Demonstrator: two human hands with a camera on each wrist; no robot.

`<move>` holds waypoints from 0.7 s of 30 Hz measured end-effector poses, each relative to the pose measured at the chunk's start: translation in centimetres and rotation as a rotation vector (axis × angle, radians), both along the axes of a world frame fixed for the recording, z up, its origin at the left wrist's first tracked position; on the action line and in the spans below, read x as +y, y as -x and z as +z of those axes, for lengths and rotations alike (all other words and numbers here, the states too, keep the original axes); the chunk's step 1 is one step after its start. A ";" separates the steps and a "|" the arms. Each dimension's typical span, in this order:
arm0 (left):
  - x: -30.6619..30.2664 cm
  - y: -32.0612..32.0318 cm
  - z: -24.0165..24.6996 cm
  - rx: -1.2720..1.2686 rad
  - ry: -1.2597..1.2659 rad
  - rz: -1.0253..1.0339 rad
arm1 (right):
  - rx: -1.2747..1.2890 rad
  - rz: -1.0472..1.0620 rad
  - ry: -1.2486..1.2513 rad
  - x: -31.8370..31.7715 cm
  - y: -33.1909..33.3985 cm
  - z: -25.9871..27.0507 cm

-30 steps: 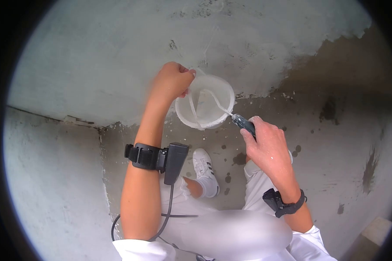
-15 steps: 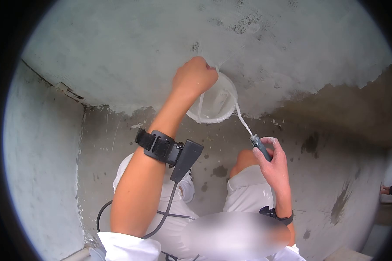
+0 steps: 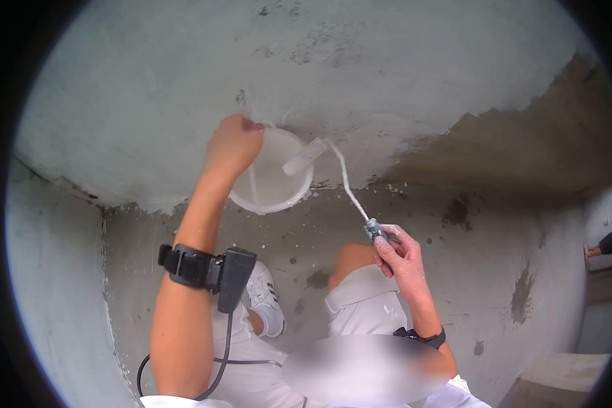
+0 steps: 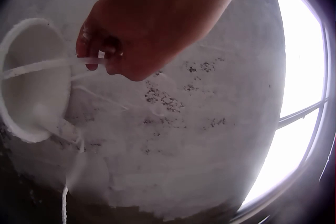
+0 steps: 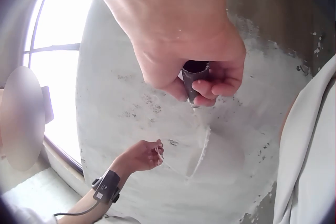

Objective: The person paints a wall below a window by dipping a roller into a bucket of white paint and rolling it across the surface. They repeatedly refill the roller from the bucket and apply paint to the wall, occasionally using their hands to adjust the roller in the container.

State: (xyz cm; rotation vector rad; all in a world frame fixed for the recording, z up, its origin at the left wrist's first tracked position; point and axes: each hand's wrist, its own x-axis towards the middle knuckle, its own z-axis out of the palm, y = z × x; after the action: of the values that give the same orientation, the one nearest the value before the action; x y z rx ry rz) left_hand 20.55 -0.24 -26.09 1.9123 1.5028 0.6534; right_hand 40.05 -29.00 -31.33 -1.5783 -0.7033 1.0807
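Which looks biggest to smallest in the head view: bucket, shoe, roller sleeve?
1. bucket
2. shoe, partly hidden, still clearly bigger than the next
3. roller sleeve

A wall (image 3: 387, 61) coated pale grey-white fills the upper view, with a bare brown patch (image 3: 523, 149) toward its right side. Below it lies a concrete floor (image 3: 496, 272) marked with dark spots. A bright window (image 4: 304, 77) adjoins the wall.

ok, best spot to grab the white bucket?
Its thin bail handle, from above at the arch's top, fingers curled under it as the left hand does now. The bucket seems to hang mouth-up from it; the walls look wide and paint-slick, and the roller sits at the rim.
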 end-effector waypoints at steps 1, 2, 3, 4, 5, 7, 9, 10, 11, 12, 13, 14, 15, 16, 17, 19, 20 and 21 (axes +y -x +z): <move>-0.4 -0.1 0.6 -0.041 0.043 -0.009 | -0.058 0.001 -0.043 -0.1 -0.2 -0.7; -0.9 0.0 1.3 -0.079 0.088 -0.019 | -0.092 -0.005 -0.083 -0.4 -0.4 -1.2; -0.9 0.0 1.3 -0.102 0.099 -0.037 | -0.188 -0.003 -0.149 -0.5 -1.0 -2.4; -1.0 0.1 1.3 -0.121 0.111 -0.048 | -0.282 0.007 -0.212 -0.7 -1.4 -2.8; -1.2 0.2 1.3 -0.144 0.127 -0.060 | -0.212 -0.007 -0.188 -1.1 -1.8 -2.8; -1.5 0.0 1.7 -0.180 0.153 -0.080 | -0.061 -0.028 -0.150 -1.5 -2.4 -1.6; -1.9 -0.4 2.1 -0.193 0.163 -0.084 | 0.013 -0.040 -0.094 -2.1 -3.3 -0.8; -2.0 -0.6 2.3 -0.200 0.170 -0.081 | 0.051 -0.041 -0.065 -2.3 -3.9 -0.6; -2.1 -0.7 2.3 -0.203 0.173 -0.081 | 0.089 -0.055 -0.065 -2.6 -4.5 -0.5; -2.1 -0.8 2.2 -0.206 0.178 -0.079 | 0.127 -0.067 -0.064 -2.9 -5.1 -0.4; -2.2 -0.9 2.1 -0.210 0.184 -0.075 | 0.165 -0.077 -0.062 -3.2 -5.6 -0.4; -2.1 -0.9 2.1 -0.220 0.183 -0.075 | 0.198 -0.108 -0.081 -3.3 -6.1 -0.4; -2.1 -0.8 2.0 -0.227 0.185 -0.074 | 0.232 -0.139 -0.098 -3.3 -6.5 -0.5; -2.1 -0.8 1.8 -0.236 0.187 -0.073 | 0.264 -0.170 -0.115 -3.4 -7.0 -0.5; -2.0 -0.7 1.7 -0.215 0.189 -0.063 | 0.289 -0.197 -0.127 -3.4 -7.7 -0.7; -1.8 -0.5 1.6 -0.173 0.193 -0.045 | 0.304 -0.249 -0.143 -3.6 -9.1 -1.1; -1.8 -0.5 1.6 -0.148 0.186 -0.036 | 0.312 -0.277 -0.151 -3.6 -9.9 -1.4; -1.8 -0.5 1.8 -0.121 0.180 -0.027 | 0.317 -0.277 -0.152 -3.7 -11.1 -1.9</move>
State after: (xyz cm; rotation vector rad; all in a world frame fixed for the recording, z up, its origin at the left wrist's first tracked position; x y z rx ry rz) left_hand 21.01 -2.09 -24.33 1.7241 1.4085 0.5901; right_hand 51.11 -32.72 -33.24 -1.2918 -0.3335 1.0141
